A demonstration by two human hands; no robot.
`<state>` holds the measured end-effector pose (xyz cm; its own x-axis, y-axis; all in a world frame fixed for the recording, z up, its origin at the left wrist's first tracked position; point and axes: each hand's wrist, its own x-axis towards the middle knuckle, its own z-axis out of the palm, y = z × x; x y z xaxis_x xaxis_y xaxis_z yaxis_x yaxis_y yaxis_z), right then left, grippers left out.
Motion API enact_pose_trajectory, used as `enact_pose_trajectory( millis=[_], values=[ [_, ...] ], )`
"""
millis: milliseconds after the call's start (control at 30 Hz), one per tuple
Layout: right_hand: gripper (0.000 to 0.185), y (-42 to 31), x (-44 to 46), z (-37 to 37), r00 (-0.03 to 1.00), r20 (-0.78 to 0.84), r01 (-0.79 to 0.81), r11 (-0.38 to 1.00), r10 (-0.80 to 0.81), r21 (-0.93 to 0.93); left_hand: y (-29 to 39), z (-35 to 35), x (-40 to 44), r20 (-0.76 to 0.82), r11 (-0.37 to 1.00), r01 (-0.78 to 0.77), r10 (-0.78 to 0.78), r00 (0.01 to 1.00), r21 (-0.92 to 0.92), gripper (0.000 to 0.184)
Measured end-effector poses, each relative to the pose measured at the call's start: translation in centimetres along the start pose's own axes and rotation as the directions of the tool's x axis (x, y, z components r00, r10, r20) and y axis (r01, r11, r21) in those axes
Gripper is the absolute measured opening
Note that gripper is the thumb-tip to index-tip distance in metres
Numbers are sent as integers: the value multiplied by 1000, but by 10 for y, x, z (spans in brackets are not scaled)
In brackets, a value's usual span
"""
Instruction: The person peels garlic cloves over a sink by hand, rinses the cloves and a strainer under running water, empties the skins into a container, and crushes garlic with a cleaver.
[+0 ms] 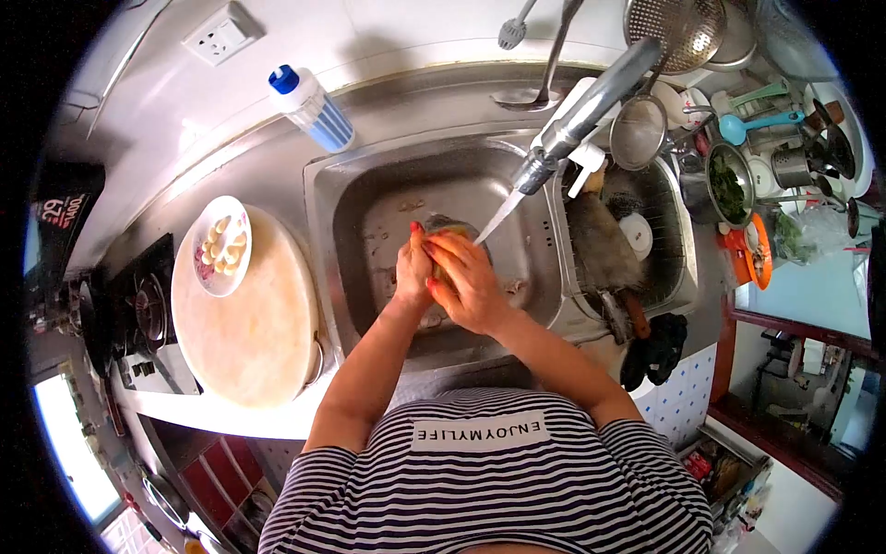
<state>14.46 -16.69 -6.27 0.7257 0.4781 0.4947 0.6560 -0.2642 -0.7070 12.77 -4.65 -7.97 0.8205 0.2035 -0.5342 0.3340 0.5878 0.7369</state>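
Over the left basin of the metal sink (pixel 355 319), my left hand (pixel 413 268) and my right hand (pixel 466 282) are pressed together. Their fingers are curled round something orange and small that is mostly hidden between them. Water (pixel 498 217) runs from the tap (pixel 600 102) down beside my right fingers. Behind the hands, a dark rounded thing lies in the basin, partly covered by my fingers and too unclear to name. Small scraps are scattered on the basin floor.
A round board (pixel 245 342) on the left bears a plate (pixel 224 282) of pale pieces. Behind the sink stands a blue-capped bottle (pixel 318 115). A rack, a strainer (pixel 639 132) and a brown-handled knife (pixel 635 314) are right of the basin. A pot (pixel 729 185) holds greens.
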Motion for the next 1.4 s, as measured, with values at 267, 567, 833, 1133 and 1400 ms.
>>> enact_pose_trajectory(
  millis=[267,567,833,1133,1400],
  values=[
    [35,78,-13,16,618,146,-688,442,772,576,29,6,-18,-194,995,2,18,981,101,45],
    [29,31,11,12,931,7,-364,931,364,17,-14,6,7,-175,967,31,14,984,253,57],
    [40,4,-29,22,974,-125,-198,977,188,-75,10,-5,24,-372,998,45,-29,928,35,59],
    [47,105,-23,0,257,133,-921,201,957,334,22,9,-11,-143,982,40,-13,990,184,48],
    [45,118,-54,-10,305,507,-570,-271,806,775,-31,-52,41,-273,671,205,-3,962,712,46]
  ],
)
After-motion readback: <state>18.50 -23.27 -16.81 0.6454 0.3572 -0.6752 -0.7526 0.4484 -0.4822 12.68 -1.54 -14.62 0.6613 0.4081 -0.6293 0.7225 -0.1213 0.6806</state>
